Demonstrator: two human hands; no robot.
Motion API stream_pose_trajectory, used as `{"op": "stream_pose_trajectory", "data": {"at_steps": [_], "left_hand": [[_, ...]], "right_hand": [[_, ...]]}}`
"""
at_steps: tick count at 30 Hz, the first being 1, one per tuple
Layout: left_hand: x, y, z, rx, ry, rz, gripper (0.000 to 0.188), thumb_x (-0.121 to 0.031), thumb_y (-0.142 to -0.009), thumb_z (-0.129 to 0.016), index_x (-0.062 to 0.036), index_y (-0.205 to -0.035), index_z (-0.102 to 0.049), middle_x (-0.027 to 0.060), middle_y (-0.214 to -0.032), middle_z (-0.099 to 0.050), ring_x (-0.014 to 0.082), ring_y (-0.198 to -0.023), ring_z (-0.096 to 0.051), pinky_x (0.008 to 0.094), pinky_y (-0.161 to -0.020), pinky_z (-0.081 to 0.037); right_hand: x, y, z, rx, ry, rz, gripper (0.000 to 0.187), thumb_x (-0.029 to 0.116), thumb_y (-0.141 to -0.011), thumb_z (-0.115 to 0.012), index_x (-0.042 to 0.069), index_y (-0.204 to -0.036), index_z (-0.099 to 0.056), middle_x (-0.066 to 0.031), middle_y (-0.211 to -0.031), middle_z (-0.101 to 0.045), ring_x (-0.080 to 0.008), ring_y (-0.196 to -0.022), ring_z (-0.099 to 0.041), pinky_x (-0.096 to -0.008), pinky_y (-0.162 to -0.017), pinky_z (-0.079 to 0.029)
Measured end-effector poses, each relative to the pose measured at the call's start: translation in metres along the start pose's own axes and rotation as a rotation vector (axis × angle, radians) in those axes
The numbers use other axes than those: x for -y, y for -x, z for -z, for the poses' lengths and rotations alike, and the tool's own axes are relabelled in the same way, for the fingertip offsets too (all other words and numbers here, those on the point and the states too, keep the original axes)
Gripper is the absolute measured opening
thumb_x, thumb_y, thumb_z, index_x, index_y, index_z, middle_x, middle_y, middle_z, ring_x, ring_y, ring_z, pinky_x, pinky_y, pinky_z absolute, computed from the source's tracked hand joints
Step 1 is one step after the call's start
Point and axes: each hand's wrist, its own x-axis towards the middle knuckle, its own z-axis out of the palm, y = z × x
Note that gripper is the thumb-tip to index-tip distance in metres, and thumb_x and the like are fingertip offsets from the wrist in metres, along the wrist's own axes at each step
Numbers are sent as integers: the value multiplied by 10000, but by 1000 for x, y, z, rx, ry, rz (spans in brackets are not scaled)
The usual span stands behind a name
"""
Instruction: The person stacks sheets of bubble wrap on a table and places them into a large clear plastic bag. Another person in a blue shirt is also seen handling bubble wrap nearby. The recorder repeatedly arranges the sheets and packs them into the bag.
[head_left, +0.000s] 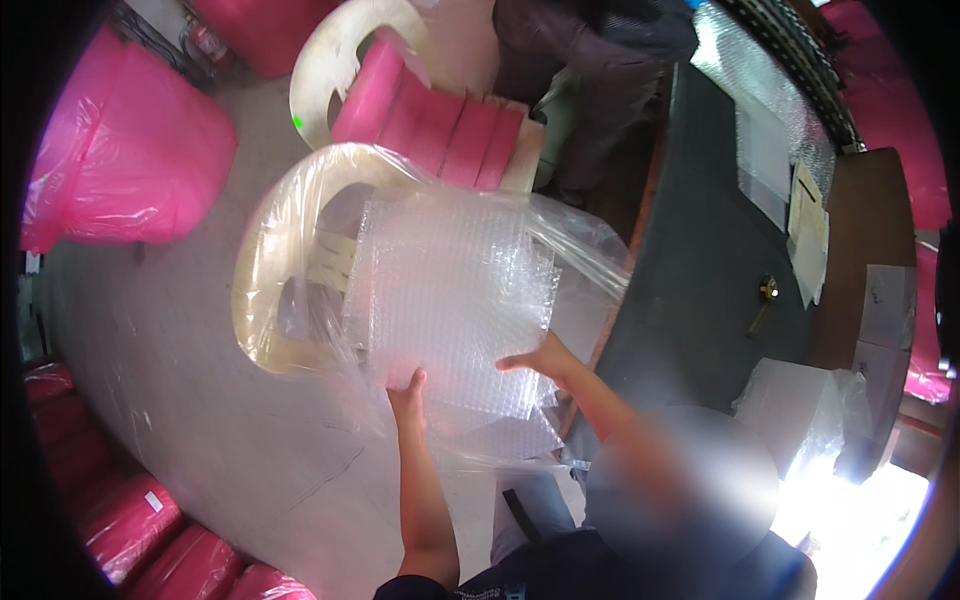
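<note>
A stack of clear bubble wrap sheets lies between my hands, above a cream plastic chair. My left hand grips the stack's near left edge, thumb on top and fingers hidden underneath. My right hand holds its right edge the same way, its thumb pointing inward across the top sheet. Loose clear plastic film drapes over the chair's backrest and spreads out beneath and around the stack. Some sheet corners stick out unevenly at the near right.
To the right stands a dark-topped table with papers and a small metal tool. Another chair bears pink packs. Large pink-wrapped bundles flank the left, and a person stands at the far side.
</note>
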Motion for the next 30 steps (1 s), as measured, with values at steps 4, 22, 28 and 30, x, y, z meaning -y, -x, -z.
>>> {"op": "stream_pose_trajectory", "data": {"at_steps": [4,22,28,30], "left_hand": [[-53,92,-36,96,-21,-67,674,-99,-681,-761,5,-1237,-394,90,-1197,-469,183,-1055,-482,341,-924,-408],[140,228,-251,838,-1099,-595,880,-334,-683,-746,76,-1299,-270,269,-1270,-312,381,-1198,-302,446,-999,-251],[105,284,-251,505,-909,-474,845,-349,-713,-733,25,-1312,-270,243,-1296,-258,335,-1129,-361,429,-928,-318],[94,316,-259,569,-715,-58,843,-365,-730,-724,-14,-1332,-250,233,-1269,-321,301,-1058,-436,399,-862,-391]], "right_hand": [[36,101,49,96,-63,-47,784,133,-521,-845,-64,-1180,-466,-149,-1115,-548,-236,-1056,-514,-328,-911,-406],[-275,225,302,-1001,-211,-55,460,148,-608,-807,-33,-968,-587,-106,-884,-618,-231,-846,-585,-345,-817,-439],[-229,264,257,-1087,-594,131,324,225,-783,-681,-39,-939,-575,-106,-876,-599,-183,-815,-555,-319,-716,-461],[-179,304,235,-761,-1037,286,246,210,-840,-617,-10,-944,-583,-84,-873,-593,-131,-842,-541,-282,-709,-450]]}}
